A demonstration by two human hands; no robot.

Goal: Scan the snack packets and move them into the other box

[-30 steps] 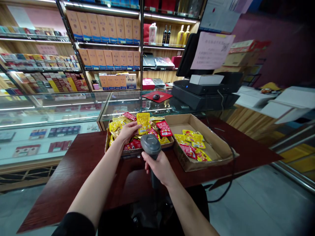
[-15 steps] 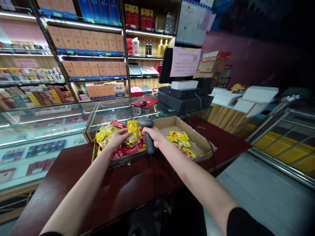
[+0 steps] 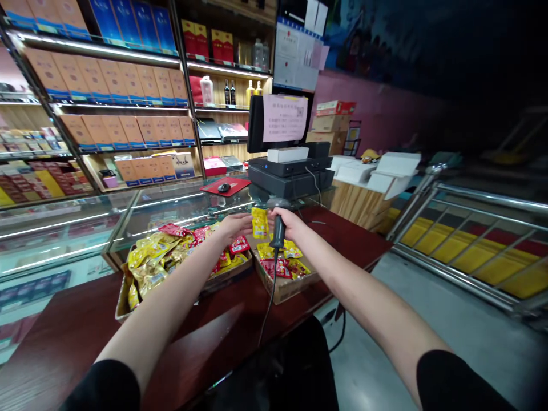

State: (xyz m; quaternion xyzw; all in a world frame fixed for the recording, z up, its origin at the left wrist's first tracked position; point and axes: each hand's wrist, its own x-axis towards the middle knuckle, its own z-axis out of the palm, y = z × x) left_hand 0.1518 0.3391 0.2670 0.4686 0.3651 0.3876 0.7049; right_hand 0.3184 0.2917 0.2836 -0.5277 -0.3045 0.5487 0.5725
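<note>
Pinched at its left edge, the yellow packet [image 3: 260, 223] hangs upright from the left hand's [image 3: 236, 227] fingertips, that hand held flat, back uppermost, arm stretched forward over the left box [image 3: 120, 302] of red, yellow and gold packets. Across from it, the right hand [image 3: 290, 224] has its fingers wrapped round the dark scanner [image 3: 278, 233], handle upright, cable [image 3: 274, 288] trailing down past the right box [image 3: 291, 291]. And the yellow packet? Right between the two hands, just left of the scanner, above the right box's red and yellow packets [image 3: 280, 268].
</note>
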